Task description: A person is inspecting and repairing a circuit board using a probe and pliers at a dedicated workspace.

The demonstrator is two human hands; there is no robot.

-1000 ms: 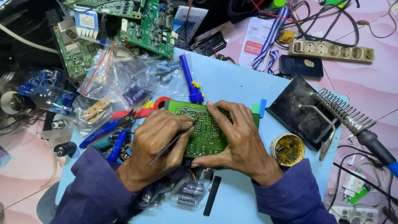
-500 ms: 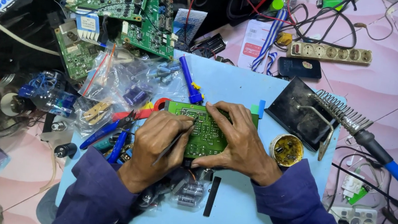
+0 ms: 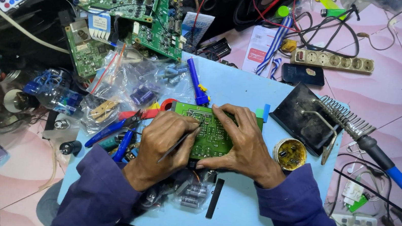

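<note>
- Head view: green circuit board (image 3: 213,135) lay flat on the light-blue table (image 3: 228,223), solder side up.
- Left hand (image 3: 164,141) pinched thin tweezers (image 3: 176,146), tips on the board.
- Right hand (image 3: 238,140) was spread over it, fingers pressing down.
- Judged light, stiff, fragile; grip by edges.
- Long axis ran left-right.

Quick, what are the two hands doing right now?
Left hand: closed on a thin dark tool, tip at the green circuit board.
Right hand: open, fingers spread flat on the board, steadying it.
</note>
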